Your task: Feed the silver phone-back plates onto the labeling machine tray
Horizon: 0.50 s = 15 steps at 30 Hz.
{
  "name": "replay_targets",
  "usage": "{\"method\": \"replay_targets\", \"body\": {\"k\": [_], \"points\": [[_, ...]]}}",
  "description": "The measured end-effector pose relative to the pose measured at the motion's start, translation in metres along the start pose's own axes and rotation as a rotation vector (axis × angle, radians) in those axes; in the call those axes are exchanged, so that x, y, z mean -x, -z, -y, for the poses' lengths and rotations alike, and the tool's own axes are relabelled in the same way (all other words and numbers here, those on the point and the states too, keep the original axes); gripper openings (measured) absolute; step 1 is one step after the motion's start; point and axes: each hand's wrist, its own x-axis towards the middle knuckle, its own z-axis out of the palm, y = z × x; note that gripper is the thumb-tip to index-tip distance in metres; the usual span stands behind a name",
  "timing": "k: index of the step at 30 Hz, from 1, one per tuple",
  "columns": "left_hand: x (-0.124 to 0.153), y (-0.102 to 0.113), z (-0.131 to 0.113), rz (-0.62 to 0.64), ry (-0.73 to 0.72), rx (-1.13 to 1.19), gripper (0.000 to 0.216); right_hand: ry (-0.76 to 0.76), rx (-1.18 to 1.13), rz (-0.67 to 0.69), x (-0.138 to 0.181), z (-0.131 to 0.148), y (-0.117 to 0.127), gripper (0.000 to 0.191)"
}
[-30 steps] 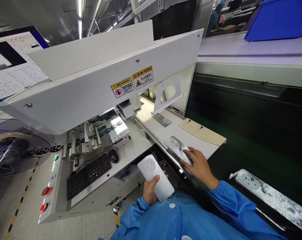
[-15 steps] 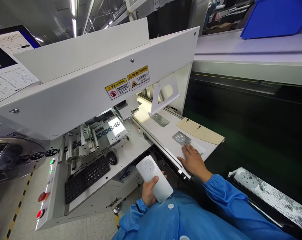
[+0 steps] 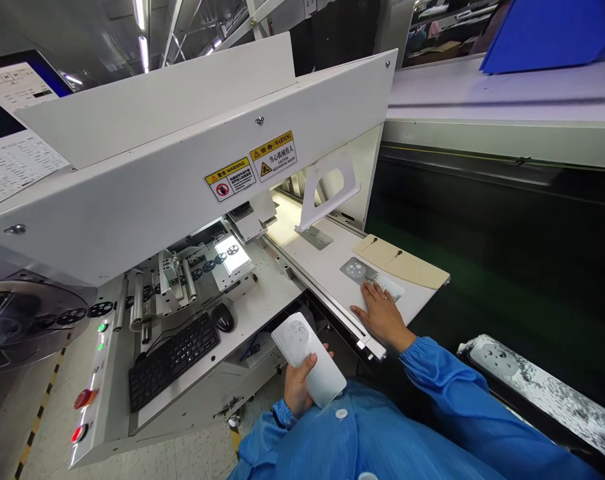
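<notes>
My left hand (image 3: 301, 381) is closed around a white phone back panel (image 3: 309, 357) with a round camera area, held tilted in front of my body. Whether it is one panel or a stack, I cannot tell. My right hand (image 3: 382, 315), fingers stretched out flat, rests on the lower edge of a grey-and-white patterned phone back panel (image 3: 355, 269) lying on the white belt (image 3: 327, 267). Farther up the belt is a second patterned panel (image 3: 318, 238), close to the machine's lit opening.
The white machine (image 3: 182, 160) with warning labels spans the middle. A keyboard (image 3: 175, 357) and mouse (image 3: 223, 318) sit at left. A beige board (image 3: 402, 261) lies along the belt's right side. More patterned panels (image 3: 547, 387) lie stacked at right, beside the dark green surface (image 3: 482, 247).
My right hand and the panels on the belt have shifted slightly toward the machine's opening. The view has moved a little. My left hand keeps its hold.
</notes>
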Motion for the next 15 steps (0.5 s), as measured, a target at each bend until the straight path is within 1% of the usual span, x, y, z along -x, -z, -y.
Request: {"method": "replay_targets", "body": {"k": [9, 15], "points": [[0.0, 0.001, 0.0, 0.011, -0.015, -0.003, 0.062, -0.004, -0.028, 0.024, -0.018, -0.008, 0.001, 0.066], [0.001, 0.0, -0.001, 0.004, -0.019, 0.01, 0.062, -0.002, -0.092, 0.0, -0.021, -0.008, 0.0, 0.065]]}}
